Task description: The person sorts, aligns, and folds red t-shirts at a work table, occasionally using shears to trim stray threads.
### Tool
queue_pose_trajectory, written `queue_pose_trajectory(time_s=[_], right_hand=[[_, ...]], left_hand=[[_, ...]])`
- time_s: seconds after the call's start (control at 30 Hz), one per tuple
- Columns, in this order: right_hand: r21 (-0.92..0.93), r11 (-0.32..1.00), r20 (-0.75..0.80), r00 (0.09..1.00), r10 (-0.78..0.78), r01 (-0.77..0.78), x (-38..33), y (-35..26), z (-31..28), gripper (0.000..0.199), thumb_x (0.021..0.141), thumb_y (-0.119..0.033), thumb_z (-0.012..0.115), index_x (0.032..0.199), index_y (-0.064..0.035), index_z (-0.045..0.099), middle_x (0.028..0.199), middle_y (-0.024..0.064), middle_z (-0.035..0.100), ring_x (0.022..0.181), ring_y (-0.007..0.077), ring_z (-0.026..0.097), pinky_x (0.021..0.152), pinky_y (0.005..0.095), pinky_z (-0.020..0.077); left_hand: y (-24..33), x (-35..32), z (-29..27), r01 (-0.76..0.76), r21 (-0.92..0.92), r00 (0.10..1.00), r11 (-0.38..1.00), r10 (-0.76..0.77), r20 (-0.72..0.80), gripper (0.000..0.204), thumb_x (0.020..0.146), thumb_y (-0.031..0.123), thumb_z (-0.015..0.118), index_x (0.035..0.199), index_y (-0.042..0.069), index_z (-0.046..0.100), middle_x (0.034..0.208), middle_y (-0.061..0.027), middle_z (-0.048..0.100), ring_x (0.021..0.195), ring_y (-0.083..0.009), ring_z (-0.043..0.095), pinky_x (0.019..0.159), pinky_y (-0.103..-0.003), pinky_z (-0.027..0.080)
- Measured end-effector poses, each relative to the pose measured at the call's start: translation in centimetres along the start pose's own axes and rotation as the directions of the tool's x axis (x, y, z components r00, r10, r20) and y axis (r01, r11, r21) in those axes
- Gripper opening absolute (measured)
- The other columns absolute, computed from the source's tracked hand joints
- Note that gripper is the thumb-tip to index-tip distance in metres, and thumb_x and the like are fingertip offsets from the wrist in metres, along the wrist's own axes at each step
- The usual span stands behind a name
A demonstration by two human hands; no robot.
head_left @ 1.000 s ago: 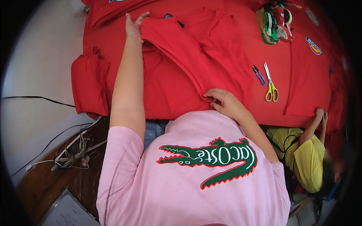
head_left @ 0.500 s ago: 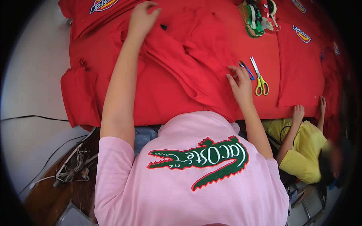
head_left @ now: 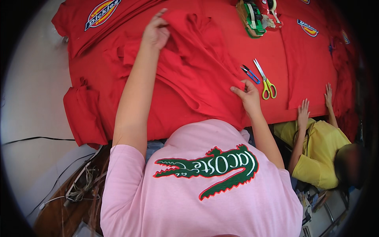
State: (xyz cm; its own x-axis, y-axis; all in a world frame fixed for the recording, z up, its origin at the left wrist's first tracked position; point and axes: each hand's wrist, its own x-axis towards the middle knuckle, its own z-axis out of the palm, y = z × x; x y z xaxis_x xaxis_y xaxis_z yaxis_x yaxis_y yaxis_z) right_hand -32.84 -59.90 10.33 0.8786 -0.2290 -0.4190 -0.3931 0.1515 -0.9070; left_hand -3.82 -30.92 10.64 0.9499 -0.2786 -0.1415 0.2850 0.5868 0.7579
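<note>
A rumpled red garment [head_left: 193, 67] lies spread before me on the red-covered table. At its far left, my left hand [head_left: 157, 33] has its fingers curled at a raised fold of the cloth. My right hand [head_left: 249, 96] pinches the near right edge between thumb and fingers. Just beyond that hand lie small blue thread snips [head_left: 251, 75] and yellow-handled scissors [head_left: 267, 85], their blades pointing away from me.
Green and red tape dispensers [head_left: 254, 21] stand at the back. Folded red garments with patches lie far left [head_left: 94, 23] and right [head_left: 310, 71]; a red bundle [head_left: 83, 112] hangs over the left edge. At right, a co-worker in yellow [head_left: 321, 150] rests both hands near the table edge.
My left hand has come nearer, its fingers curling at the cloth, and the far part of the garment has shifted. My right hand has moved slightly nearer. The co-worker's hands have reached further onto the table.
</note>
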Motion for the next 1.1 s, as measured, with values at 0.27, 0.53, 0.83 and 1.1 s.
queue_pose_trajectory(time_s=[0.27, 0.53, 0.83, 1.1], right_hand=[[-0.395, 0.744, 0.586, 0.771, -0.248, 0.539, -5.6, -2.7, 2.9, 0.023, 0.082, 0.007, 0.073, 0.101, -0.0017, 0.064, 0.088, 0.0072, 0.061, 0.08, 0.0183, 0.062, 0.074, 0.0316, 0.0512], [-0.526, 0.696, 0.737, 0.67, 0.086, 0.489, -4.8, -1.8, 4.9, 0.032, 0.09, -0.011, 0.075, 0.121, -0.0041, 0.071, 0.092, 0.009, 0.063, 0.08, 0.0204, 0.062, 0.073, 0.0339, 0.0523], [-0.472, 0.73, 0.736, 0.676, 0.018, 0.494, -5.2, -1.9, 4.6, 0.03, 0.091, -0.013, 0.074, 0.119, -0.0034, 0.072, 0.096, 0.0117, 0.066, 0.085, 0.0239, 0.066, 0.076, 0.0358, 0.0543], [-0.609, 0.676, 0.146, 0.897, -0.418, 0.414, -0.6, -1.6, -0.6, 0.036, 0.089, -0.011, 0.076, 0.124, -0.0061, 0.07, 0.111, 0.0096, 0.068, 0.091, 0.0253, 0.065, 0.082, 0.0364, 0.0543]], left_hand=[[10.1, -9.4, -5.6, -0.12, -0.14, 0.947, 0.983, 0.071, -0.315, 0.052, 0.095, 0.035, 0.056, 0.131, -0.002, 0.06, 0.129, -0.0217, 0.067, 0.122, -0.0386, 0.062, 0.115, -0.052, 0.043], [8.3, -11.8, -11.1, -0.1, -0.007, 0.888, 0.995, 0.087, -0.452, 0.052, 0.1, 0.047, 0.052, 0.119, 0.0, 0.065, 0.119, -0.0204, 0.071, 0.113, -0.0369, 0.066, 0.105, -0.05, 0.05], [8.7, -10.9, -12.6, -0.1, 0.045, 0.885, 0.994, 0.109, -0.453, 0.037, 0.099, 0.033, 0.061, 0.115, 0.001, 0.067, 0.112, -0.0156, 0.073, 0.103, -0.0304, 0.069, 0.098, -0.044, 0.054], [6.4, -6.1, -3.7, -0.347, 0.884, 0.665, 0.313, 0.747, -0.003, 0.018, 0.093, 0.01, 0.07, 0.109, 0.003, 0.07, 0.103, -0.0089, 0.074, 0.095, -0.0165, 0.069, 0.087, -0.033, 0.056]])
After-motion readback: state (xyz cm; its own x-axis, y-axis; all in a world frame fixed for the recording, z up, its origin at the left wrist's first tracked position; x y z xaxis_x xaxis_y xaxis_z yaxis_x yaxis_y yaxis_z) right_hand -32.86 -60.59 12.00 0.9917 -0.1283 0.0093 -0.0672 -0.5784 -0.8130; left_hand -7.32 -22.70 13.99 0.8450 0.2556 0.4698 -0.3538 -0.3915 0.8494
